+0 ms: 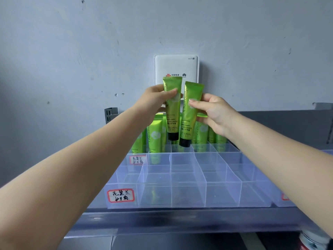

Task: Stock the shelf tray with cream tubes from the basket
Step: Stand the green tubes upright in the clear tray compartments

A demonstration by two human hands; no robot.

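My left hand (155,101) grips a green cream tube (172,123) upright, black cap down, above the back of the clear divided shelf tray (189,195). My right hand (214,112) pinches a second green tube (189,121) beside it, also cap down. Both tubes hang just above the tray's rear row, where several green tubes (155,139) stand in compartments. The front rows of compartments hold nothing. The basket is out of view.
A white router box (177,67) is mounted on the grey wall behind the tray. A red-bordered handwritten label (121,195) sits on the tray's front left. The grey shelf edge (180,222) runs below. Another clear tray (288,199) adjoins on the right.
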